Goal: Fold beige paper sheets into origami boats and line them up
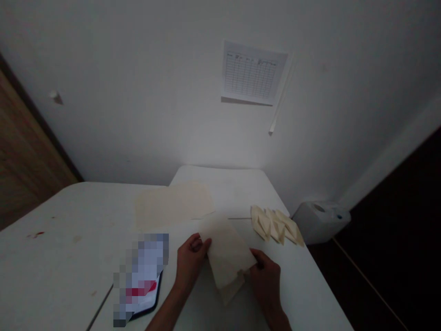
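Observation:
A cream sheet of paper (229,250), partly folded, is held up over the white table between my two hands. My left hand (191,259) pinches its left edge between thumb and fingers. On the opposite side, my right hand (266,276) grips the right corner, its fingers curled. The paper's lower end hangs in a folded layer toward me. Beyond it, several folded paper pieces (275,225) lie in an overlapping row at the table's right edge. Flat cream paper (174,204) rests at the back left.
A phone (144,280), its screen blurred out, lies left of my left hand. The white table (65,243) meets the wall, where a printed chart (253,73) hangs. Right of the table, a white plastic container (320,223) stands lower down. Reddish marks spot the table's left.

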Motion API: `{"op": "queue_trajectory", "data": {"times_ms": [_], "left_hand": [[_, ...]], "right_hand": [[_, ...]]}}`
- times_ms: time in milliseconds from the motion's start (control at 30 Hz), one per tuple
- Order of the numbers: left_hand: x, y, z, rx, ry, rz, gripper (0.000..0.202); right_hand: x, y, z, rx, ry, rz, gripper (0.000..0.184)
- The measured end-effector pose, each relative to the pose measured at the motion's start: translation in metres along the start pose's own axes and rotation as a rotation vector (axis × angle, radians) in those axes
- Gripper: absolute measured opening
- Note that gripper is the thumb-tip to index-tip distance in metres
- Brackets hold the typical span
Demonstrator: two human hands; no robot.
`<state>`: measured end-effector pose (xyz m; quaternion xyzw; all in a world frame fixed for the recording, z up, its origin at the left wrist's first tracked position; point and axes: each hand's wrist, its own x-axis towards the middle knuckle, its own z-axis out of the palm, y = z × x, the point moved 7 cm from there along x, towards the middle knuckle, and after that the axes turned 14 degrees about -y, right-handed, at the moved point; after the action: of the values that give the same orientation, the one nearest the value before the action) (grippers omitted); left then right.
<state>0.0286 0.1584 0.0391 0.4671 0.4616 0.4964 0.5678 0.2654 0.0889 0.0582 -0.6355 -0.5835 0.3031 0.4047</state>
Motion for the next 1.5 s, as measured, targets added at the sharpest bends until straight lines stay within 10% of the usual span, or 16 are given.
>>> {"op": "queue_trajectory", "data": {"times_ms": [333,567,733,933,1333,1500], "left_hand": [[0.003,0.001,0.007,-0.044,-0.176,-0.005,0.044],[-0.002,0.005,0.02,-0.077,-0.267,-0.001,0.043],[-0.001,0.01,0.018,-0.056,-0.259,0.02,0.047],[0.001,-0.001,0.013,0.045,-0.156,-0.032,0.042],[-0.009,0.011,0.03,0.095,-0.323,-0.026,0.031],[-0.009,0.009,0.021,0.133,-0.161,-0.04,0.036]], "right_hand": [[0.011,0.015,-0.007,0.488,-0.288,-0.007,0.054],[0.037,0.001,0.036,0.544,-0.438,0.161,0.078],[0.041,-0.006,0.044,0.655,-0.487,0.132,0.063],[0.037,-0.014,0.04,0.686,-0.518,0.042,0.056],[0.039,0.001,0.032,0.673,-0.415,0.135,0.063],[0.038,0.003,0.029,0.628,-0.384,0.128,0.061]]}}
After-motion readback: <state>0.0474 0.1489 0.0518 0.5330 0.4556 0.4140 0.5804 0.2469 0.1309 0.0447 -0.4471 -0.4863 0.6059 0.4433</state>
